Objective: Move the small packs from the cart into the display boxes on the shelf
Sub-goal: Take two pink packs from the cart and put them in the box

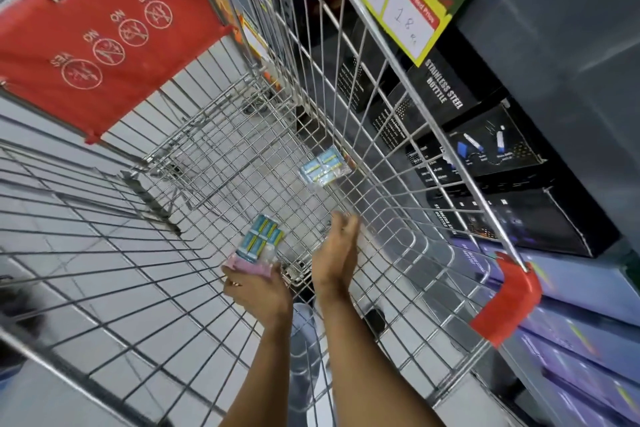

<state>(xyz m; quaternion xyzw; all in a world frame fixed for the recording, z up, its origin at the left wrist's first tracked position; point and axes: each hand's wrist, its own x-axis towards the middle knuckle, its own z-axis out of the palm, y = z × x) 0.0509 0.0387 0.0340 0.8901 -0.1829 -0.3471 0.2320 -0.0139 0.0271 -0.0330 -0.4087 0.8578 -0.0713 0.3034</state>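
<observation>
1. Two bundles of small blue packs seen: one gripped by left hand (258,291), other lying loose on wire floor of cart (388,204).
2. Held bundle (263,237) pinched at near end, together with something pink (247,267) underneath; probably kept there to free other hand for next pickup.
3. Right hand (337,253) reached down into basket, fingers straight and grasping nothing, aimed toward loose bundle (323,166) but well short of it.
4. Loose bundle wrapped in clear film, resting near cart's far right wall, beside shelf.
5. Cart basket otherwise held nothing visible; red child-seat flap (104,45) folded at far end.
6. Shelf (571,28) at right carried black bottle boxes (446,94); display boxes for packs not identifiable from this angle.
</observation>
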